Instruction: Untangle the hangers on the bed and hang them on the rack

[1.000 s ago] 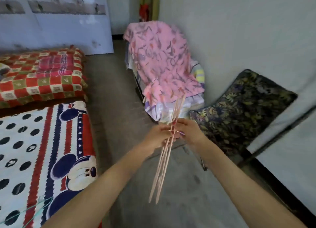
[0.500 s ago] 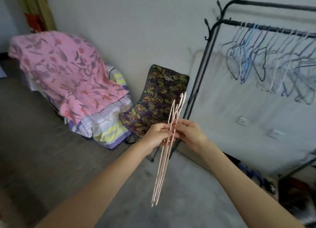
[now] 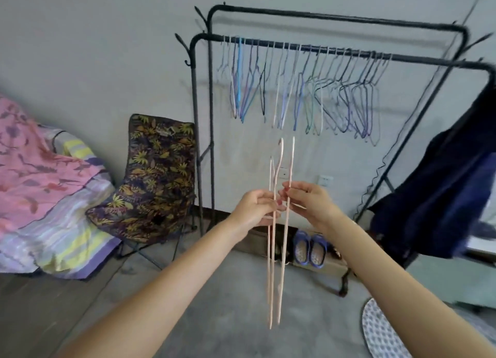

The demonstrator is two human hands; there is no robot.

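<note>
Fingers (image 3: 264,196) of my left hand (image 3: 252,210) pinch the pink hangers (image 3: 273,250) mid-length; my right hand (image 3: 308,202) pinches one strand, drawing it aside. I judge I'm separating the bundle, held edge-on before me. Beyond, the rack (image 3: 335,52) already carries many hangers; next I must free one and lift its hook to the rail.

Bare forearms, no sleeves; red-painted nails on the fingers (image 3: 286,189).
</note>
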